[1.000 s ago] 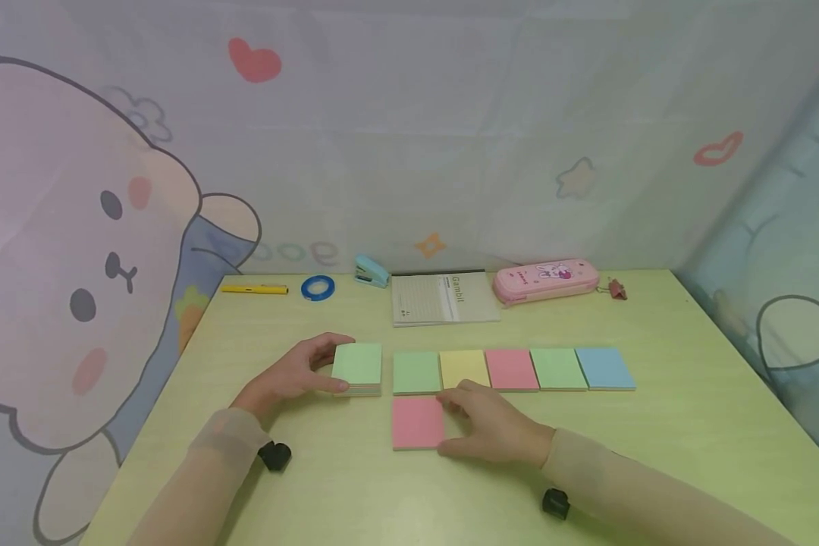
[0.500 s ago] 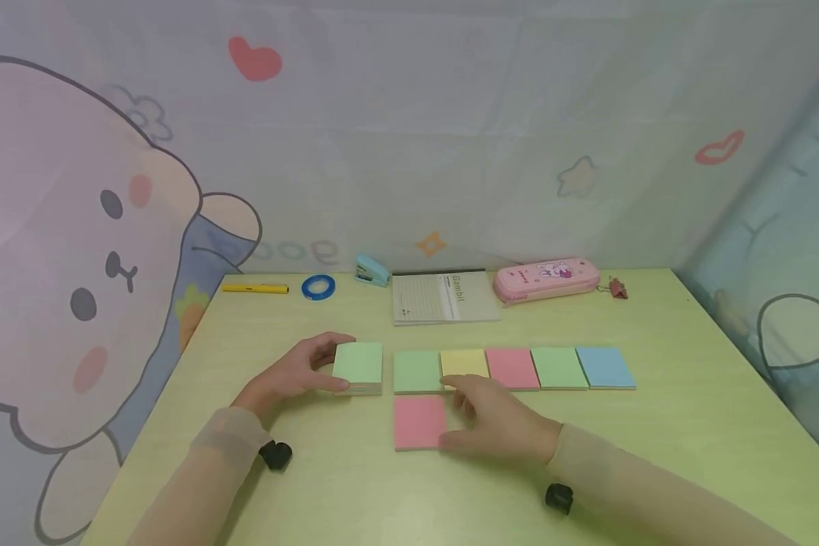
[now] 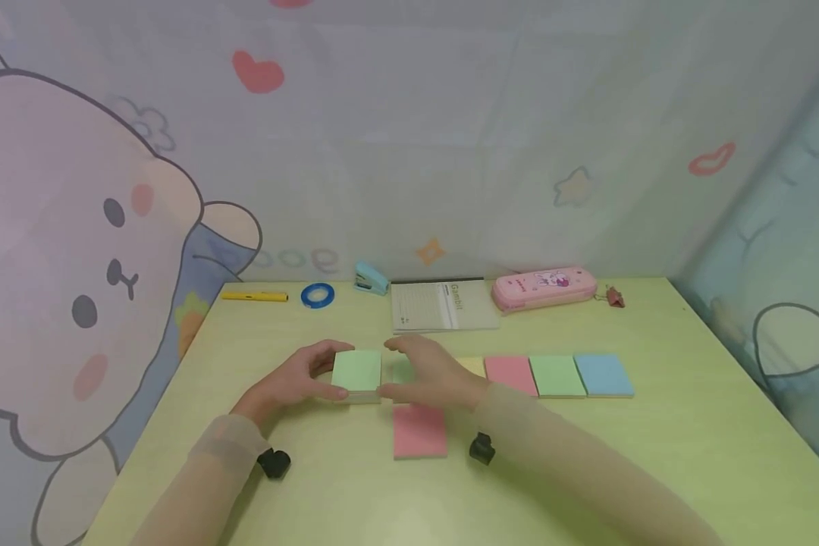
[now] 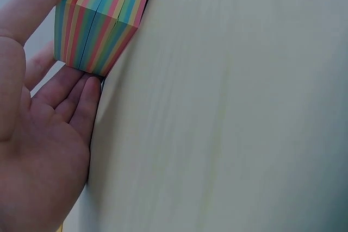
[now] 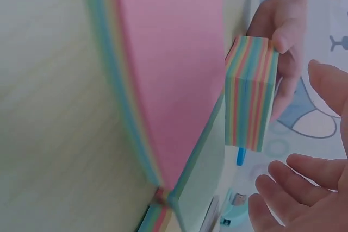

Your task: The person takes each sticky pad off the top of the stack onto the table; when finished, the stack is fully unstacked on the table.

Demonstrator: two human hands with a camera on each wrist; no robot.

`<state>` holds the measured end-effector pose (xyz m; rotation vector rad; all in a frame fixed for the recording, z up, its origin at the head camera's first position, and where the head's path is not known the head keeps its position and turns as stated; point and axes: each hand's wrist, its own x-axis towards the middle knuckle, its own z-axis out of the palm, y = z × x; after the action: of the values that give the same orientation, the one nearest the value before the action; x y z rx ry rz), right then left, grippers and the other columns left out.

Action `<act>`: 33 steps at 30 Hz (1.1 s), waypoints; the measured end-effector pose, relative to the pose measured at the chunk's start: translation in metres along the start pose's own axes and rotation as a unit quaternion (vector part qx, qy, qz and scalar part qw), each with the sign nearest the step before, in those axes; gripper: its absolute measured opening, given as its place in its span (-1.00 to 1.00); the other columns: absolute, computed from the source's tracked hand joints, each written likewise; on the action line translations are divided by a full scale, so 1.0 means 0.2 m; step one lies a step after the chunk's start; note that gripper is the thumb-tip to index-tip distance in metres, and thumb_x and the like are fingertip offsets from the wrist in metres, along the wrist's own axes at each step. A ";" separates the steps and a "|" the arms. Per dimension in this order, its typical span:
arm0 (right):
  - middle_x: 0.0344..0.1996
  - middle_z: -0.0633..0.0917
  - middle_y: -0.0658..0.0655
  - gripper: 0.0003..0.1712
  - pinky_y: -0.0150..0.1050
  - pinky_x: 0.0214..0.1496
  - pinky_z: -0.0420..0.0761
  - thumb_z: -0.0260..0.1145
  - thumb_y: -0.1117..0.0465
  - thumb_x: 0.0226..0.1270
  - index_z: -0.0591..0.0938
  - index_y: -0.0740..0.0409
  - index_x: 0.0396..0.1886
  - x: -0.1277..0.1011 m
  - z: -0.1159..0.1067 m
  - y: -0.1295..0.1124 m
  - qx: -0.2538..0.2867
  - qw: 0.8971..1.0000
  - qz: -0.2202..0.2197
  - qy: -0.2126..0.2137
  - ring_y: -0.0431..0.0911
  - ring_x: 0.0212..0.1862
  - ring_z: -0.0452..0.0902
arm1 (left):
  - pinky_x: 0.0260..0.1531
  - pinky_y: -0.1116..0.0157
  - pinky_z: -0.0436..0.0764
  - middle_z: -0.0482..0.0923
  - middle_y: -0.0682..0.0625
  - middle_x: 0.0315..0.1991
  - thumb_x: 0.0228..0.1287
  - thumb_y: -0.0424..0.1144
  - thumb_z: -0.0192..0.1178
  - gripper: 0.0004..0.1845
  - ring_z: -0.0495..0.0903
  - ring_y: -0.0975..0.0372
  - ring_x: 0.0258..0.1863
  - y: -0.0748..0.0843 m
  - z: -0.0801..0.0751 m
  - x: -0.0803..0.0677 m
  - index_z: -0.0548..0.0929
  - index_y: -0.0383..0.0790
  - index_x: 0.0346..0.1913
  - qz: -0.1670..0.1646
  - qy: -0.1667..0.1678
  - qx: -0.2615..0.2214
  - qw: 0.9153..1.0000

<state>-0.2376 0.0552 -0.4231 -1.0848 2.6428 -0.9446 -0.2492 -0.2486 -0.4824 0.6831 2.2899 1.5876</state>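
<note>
My left hand [image 3: 293, 381] holds a thick stack of sticky note pads [image 3: 357, 371], green on top, with thumb at the front and fingers behind. Its striped edges show in the left wrist view, where the fingers [image 4: 84, 99] lie around the stack [image 4: 100, 28]. My right hand [image 3: 433, 373] hovers just right of the stack, thumb and fingers spread, holding nothing. Beneath it a green pad [image 3: 401, 370] is mostly hidden. Below that lies a pink pad [image 3: 419, 434]. The right wrist view shows the pink pad [image 5: 174, 63] close up and the right hand's spread fingers [image 5: 283, 194].
Rightward in the row lie a partly covered yellow pad [image 3: 472, 365], then a pink pad [image 3: 510, 376], a green pad [image 3: 556, 377] and a blue pad [image 3: 604, 375]. Along the back: yellow pen [image 3: 255, 296], blue tape roll [image 3: 317, 296], stapler [image 3: 371, 279], notebook [image 3: 444, 305], pink pencil case [image 3: 544, 289].
My right hand has left the pink pad and moved left and away from me, to beside the stack. The left hand still grips the stack. The head view has tilted slightly.
</note>
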 end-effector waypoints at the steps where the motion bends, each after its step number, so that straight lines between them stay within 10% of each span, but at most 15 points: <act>1: 0.37 0.55 0.23 -0.09 0.03 0.48 0.44 0.51 -0.14 0.31 0.45 0.29 0.47 0.03 0.02 0.00 -0.005 1.000 -0.002 -0.002 0.10 0.41 0.45 | 0.33 0.41 0.44 0.55 -0.19 0.33 0.18 -0.36 0.56 -0.24 0.51 -0.05 0.34 0.00 0.00 0.00 0.47 -0.25 0.43 0.003 -0.001 -0.001 1.000; 12: 0.07 0.61 0.09 -0.13 -0.29 -0.02 0.56 0.58 -0.21 0.20 0.54 0.23 0.32 0.20 0.18 -0.02 -0.045 0.999 0.009 -0.020 -0.12 0.00 0.48 | 0.36 0.42 0.42 0.49 -0.21 0.42 0.20 -0.35 0.55 -0.20 0.45 -0.11 0.42 -0.02 0.01 -0.01 0.43 -0.25 0.48 0.019 -0.007 -0.004 1.000; 33: 0.14 0.65 0.06 -0.08 -0.18 0.19 0.57 0.69 -0.12 0.04 0.55 0.21 0.32 0.14 0.12 0.10 -0.003 0.999 0.008 0.037 -0.09 0.09 0.53 | 0.42 0.41 0.36 0.46 -0.19 0.42 0.09 -0.35 0.62 -0.13 0.39 -0.08 0.47 0.00 -0.01 -0.01 0.43 -0.33 0.46 -0.004 -0.007 0.012 1.000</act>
<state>-0.2616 0.0337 -0.4512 -1.0475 2.7101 -0.9938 -0.2481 -0.2513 -0.4816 0.6877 2.3027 1.5492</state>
